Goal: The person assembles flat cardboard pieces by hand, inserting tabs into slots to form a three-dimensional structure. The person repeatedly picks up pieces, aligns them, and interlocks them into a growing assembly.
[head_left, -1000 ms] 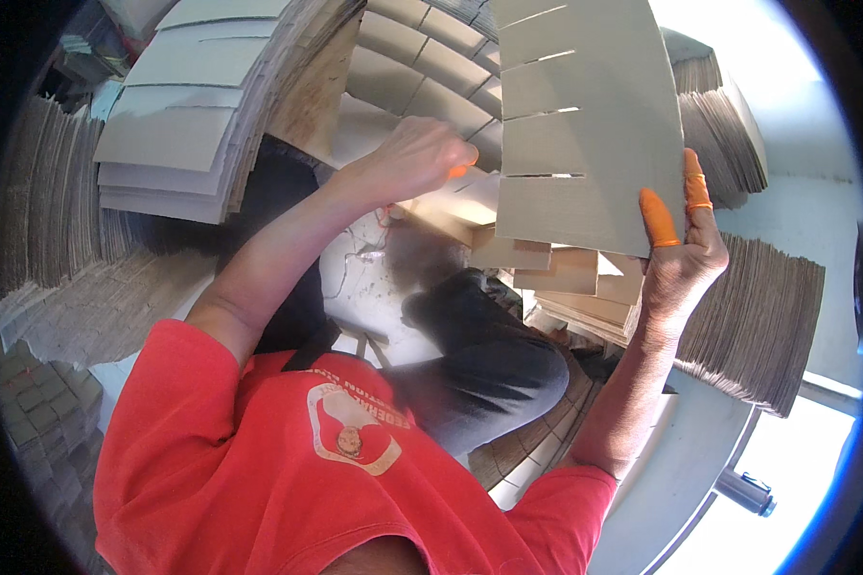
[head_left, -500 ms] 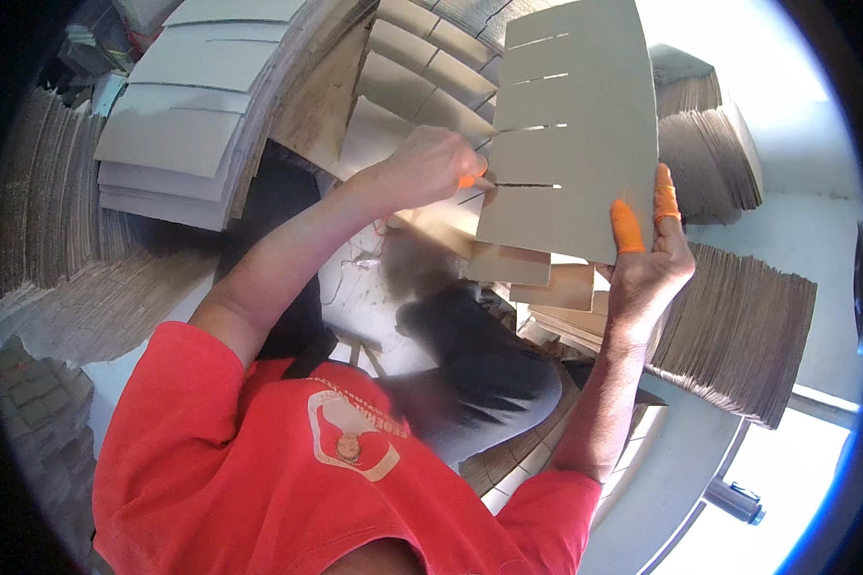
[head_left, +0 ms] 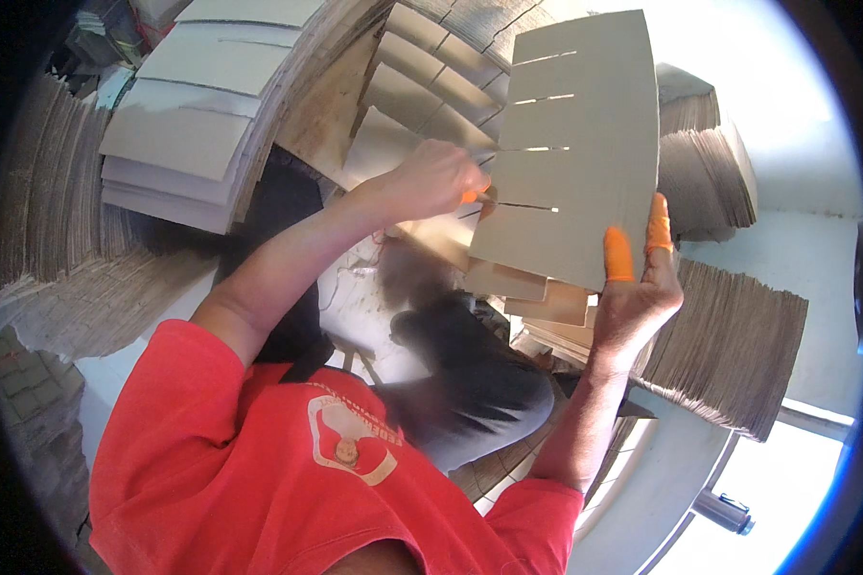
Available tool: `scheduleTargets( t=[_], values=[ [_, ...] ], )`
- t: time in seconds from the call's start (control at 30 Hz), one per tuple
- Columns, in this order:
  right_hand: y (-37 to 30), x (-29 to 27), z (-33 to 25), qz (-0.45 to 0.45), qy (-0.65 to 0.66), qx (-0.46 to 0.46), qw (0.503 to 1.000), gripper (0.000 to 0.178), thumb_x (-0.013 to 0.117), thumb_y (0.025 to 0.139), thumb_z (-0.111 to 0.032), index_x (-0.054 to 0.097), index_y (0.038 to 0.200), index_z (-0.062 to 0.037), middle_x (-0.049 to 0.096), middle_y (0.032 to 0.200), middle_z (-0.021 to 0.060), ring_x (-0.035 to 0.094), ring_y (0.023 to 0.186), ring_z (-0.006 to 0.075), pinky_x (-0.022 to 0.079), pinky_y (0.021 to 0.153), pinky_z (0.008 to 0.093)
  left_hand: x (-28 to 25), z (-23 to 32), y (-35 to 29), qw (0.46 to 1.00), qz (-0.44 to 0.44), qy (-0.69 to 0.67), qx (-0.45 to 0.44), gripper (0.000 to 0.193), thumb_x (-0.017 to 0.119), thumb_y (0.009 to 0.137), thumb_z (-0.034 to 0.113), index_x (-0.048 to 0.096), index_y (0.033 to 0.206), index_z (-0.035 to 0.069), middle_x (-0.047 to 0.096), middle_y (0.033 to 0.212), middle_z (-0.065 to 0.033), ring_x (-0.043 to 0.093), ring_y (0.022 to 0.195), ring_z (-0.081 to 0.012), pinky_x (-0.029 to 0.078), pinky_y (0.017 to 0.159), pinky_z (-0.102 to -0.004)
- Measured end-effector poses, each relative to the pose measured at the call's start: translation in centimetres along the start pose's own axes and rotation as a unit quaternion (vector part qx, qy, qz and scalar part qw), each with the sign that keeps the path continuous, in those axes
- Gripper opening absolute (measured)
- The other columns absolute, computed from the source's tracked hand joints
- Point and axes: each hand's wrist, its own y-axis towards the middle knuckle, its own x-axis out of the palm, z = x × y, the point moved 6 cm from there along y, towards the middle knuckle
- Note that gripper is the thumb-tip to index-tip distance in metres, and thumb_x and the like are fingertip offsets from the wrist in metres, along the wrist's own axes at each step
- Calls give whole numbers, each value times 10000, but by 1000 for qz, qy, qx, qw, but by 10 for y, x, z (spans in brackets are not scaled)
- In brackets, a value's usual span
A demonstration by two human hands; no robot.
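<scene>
A tan cardboard sheet (head_left: 609, 144) with several narrow slots cut in from its left side is held up in front of me. My right hand (head_left: 638, 305) grips its lower right corner, with orange finger covers on the thumb and a finger. My left hand (head_left: 436, 179) is closed at the sheet's left edge, beside the lowest slot, and seems to pinch the edge there. Orange covers show on its fingertips too; part of its grip is hidden. Below the held sheet, more cardboard pieces (head_left: 551, 305) stick out.
Slotted cardboard sheets (head_left: 403, 91) lie overlapping behind my left hand. Tall cardboard stacks stand at the left (head_left: 177, 125), the far right (head_left: 705, 158) and the near right (head_left: 729, 345). My dark-trousered leg (head_left: 470, 383) is bent below the sheet.
The sheet and my right hand sit slightly lower in view, partly because the whole view has shifted. My left hand stays at the same slot. Both grips look unchanged.
</scene>
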Motion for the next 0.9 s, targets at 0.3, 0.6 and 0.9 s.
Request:
scheduleTargets(
  t=[0.3,0.6,0.9],
  values=[
    [1,6,-5,-43,-15,6,999,602,718,814,-1,535,1386,-49,732,1010,136,632,763,82,523,676,261,-2,0,1,1000,-3,-11,10,75,612,765,92,591,702,58,583,656,-162,631,683,-357,483,602,-474],
    [-2,7,0,-16,21,15,1000,558,713,834,-23,550,1368,-40,730,1028,148,660,848,93,538,736,270,2,-2,3,1000,7,-12,10,76,615,760,83,590,691,64,579,636,-165,632,676,-361,477,599,-479],
    [-9,27,4,-90,78,32,992,527,696,836,10,566,1345,-26,719,1028,149,661,870,119,527,761,275,0,-1,1,999,-2,-31,17,113,626,754,107,570,671,55,575,629,-161,622,661,-370,472,588,-480]
  ],
)
